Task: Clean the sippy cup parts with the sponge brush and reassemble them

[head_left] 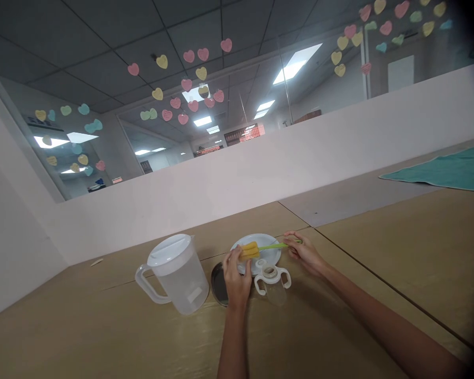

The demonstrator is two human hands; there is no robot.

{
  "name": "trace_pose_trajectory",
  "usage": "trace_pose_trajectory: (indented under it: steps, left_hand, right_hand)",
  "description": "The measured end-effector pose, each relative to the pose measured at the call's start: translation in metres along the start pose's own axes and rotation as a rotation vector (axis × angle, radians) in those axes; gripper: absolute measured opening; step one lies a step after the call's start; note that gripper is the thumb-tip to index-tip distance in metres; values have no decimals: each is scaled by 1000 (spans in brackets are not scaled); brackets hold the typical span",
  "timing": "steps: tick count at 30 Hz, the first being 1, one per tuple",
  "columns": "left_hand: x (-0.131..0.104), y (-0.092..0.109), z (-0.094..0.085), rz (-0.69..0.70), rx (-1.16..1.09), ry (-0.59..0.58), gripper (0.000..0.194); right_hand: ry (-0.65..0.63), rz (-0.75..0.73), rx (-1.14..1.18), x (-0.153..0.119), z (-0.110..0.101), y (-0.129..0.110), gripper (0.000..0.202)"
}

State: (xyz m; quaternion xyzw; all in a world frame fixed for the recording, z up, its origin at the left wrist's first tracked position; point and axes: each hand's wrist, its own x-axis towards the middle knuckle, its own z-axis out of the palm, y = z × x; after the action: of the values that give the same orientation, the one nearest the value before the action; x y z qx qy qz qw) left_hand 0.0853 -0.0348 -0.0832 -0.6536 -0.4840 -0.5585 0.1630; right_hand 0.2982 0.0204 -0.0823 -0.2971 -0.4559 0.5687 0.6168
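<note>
open tbl (286, 345) in front of bottle (275, 290), pitcher (186, 284) blocking L, plate (266, 239) behind

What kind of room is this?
Likely an office or similar workplace: a long interior window dotted with heart-shaped notes, ceiling light panels beyond, and joined tabletops.

looks like an office or meeting room: ceiling panels (142, 26) and flat lights (298, 63) behind a glass partition (240, 113) dotted with heart notes (186, 85), plus joined wood-tone tables (363, 242).
</note>
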Motion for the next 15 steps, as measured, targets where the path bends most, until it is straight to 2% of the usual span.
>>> trace_pose_trajectory:
  steps: [3,5,7,12,15]
  left_hand:
    - [-1,3,-2,149,-31,-64,33]
    - [-2,4,-4,159,-39,-95,34]
    - [-3,3,-5,85,-46,-100,35]
    - [-2,1,-3,-222,-165,-68,43]
    - [1,1,-1,-268,-151,-23,46]
  right_hand:
    - [-48,29,10,1,-5,-2,42]
    - [-104,53,16,0,-6,-2,40]
    - [-167,66,19,-1,-5,-1,39]
    - [-263,70,1,-5,1,2,39]
    - [-244,72,-5,-5,1,3,38]
